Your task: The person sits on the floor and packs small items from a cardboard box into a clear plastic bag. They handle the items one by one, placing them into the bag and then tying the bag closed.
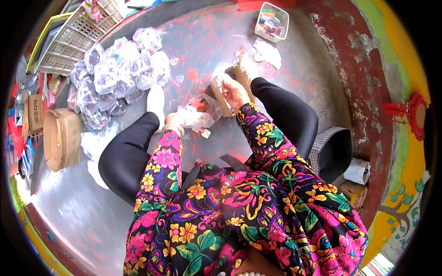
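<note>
My left hand (174,121) is closed on the edge of a clear plastic bag (208,109) with reddish items inside. The bag lies low between my legs, and a small white tag (205,133) shows at its lower side. My right hand (235,95) is over a small open cardboard box (242,79) between my feet. Its fingers are pinched together at something whitish, too small and bright to make out. The box's contents are partly hidden by this hand.
Several filled clear bags (120,69) are heaped at the far left, beside a tilted white plastic crate (76,39). An open brown carton (64,142) stands at the left. A white basket (271,23) is at the far right; a black-lined checked container (332,149) sits by my right leg.
</note>
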`<state>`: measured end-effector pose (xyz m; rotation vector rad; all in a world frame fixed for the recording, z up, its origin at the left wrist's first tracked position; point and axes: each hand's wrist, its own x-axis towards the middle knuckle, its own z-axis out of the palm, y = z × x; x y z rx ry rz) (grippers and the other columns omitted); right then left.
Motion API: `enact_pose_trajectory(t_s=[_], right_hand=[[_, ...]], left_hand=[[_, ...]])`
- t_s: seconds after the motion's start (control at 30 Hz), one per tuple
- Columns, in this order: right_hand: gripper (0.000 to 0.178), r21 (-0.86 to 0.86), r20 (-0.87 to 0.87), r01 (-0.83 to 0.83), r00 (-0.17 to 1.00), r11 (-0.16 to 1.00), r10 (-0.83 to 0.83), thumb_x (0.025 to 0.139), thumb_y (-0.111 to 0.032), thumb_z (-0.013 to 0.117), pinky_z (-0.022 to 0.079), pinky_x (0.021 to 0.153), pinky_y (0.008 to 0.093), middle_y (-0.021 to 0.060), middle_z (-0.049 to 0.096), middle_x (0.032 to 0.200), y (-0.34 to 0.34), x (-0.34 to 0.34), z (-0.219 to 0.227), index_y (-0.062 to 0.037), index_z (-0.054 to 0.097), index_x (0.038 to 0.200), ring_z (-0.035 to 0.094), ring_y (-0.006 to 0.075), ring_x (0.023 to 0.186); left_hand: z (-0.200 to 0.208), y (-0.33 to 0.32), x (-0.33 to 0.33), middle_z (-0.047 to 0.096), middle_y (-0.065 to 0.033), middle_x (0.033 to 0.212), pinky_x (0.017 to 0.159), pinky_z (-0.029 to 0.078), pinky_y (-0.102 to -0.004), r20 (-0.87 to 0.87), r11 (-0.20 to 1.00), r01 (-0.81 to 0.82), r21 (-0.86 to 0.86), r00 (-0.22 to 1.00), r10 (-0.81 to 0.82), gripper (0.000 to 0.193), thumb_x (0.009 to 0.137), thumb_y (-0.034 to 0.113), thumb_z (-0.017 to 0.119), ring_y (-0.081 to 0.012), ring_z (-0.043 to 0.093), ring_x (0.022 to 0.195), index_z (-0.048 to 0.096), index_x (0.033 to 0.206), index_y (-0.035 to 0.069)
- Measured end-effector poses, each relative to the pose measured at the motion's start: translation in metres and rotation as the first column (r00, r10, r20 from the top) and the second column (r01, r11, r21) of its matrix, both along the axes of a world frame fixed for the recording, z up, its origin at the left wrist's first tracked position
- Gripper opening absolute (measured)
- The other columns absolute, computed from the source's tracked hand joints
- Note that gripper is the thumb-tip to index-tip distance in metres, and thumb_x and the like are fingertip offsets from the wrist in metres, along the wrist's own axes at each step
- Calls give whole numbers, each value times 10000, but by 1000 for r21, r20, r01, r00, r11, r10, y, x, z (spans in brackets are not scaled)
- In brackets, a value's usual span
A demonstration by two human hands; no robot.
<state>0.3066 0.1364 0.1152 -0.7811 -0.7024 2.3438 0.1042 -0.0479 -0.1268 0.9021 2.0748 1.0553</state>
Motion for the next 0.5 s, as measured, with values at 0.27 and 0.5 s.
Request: enact_pose_trajectory(t_s=[0.27,0.5], right_hand=[[119,94,882,-675,398,732,253,633,-112,635,345,359,271,60,511,489,-10,-4,-34,-17,587,580,462,130,391],[118,-176,861,-617,281,767,424,681,-65,595,260,341,254,34,474,524,-40,-41,-88,-37,515,600,407,110,415]], left_hand=[[133,18,35,582,-66,698,573,423,-288,728,873,-308,-379,483,487,152,774,98,493,-161,551,571,561,894,33],[159,20,40,596,-82,740,558,422,-286,755,852,-428,-301,438,487,209,781,70,445,-171,565,594,524,974,52]])
